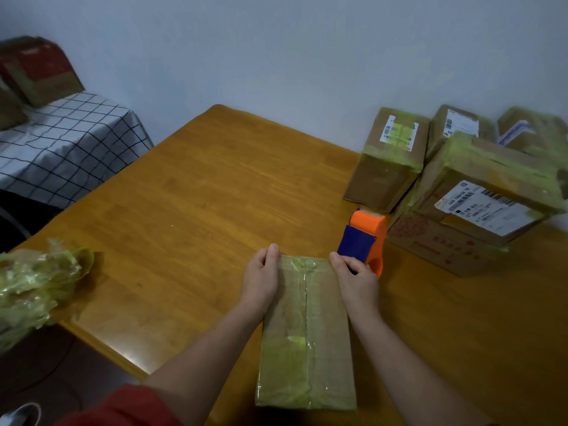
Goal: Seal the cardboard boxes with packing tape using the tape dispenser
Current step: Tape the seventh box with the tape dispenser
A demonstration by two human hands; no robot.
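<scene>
A long brown cardboard box wrapped in yellowish clear tape lies on the orange-brown wooden worktop, near its front edge. The left hand lies flat against the box's far left corner, its grip loose with nothing enclosed. The right hand has its grip closed around the orange and blue plastic tape dispenser, just beside the box's far right corner. Several taped cardboard boxes with labels sit far right; crumpled yellowish tape lies left.
</scene>
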